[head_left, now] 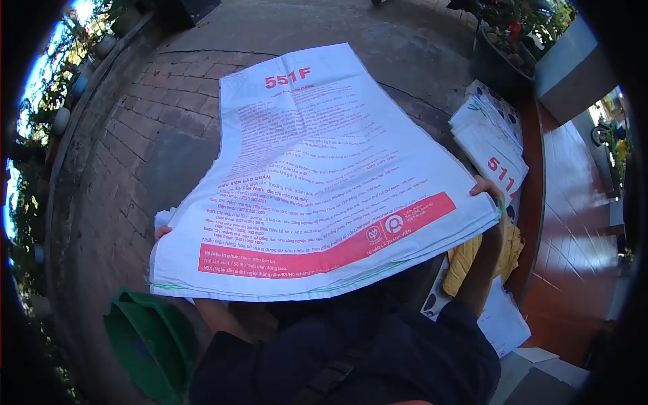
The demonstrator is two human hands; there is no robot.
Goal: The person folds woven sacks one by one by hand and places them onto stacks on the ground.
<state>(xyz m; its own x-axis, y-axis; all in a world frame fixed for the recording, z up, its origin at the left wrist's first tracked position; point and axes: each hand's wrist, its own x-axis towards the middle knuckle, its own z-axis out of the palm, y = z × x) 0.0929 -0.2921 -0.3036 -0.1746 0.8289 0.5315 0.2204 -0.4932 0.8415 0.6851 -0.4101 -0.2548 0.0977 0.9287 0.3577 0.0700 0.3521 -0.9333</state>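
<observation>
A large white sack [304,169] with red print, "551F" near its far end and a red band near its close edge, is spread out in front of my body. At its right edge, my right hand [487,190] grips it with the fingers curled over the rim. On the left side, only the fingertips of my left hand [163,232] show at the sack's edge; the rest of that hand is hidden behind the sack. Green stitching runs along the near edge.
More white sacks [489,145] lie folded at the right, beside a red tiled step [563,202]. A yellow cloth [509,253] is near my right forearm. Green containers [150,344] stand at the lower left. A potted plant [503,57] is at the upper right.
</observation>
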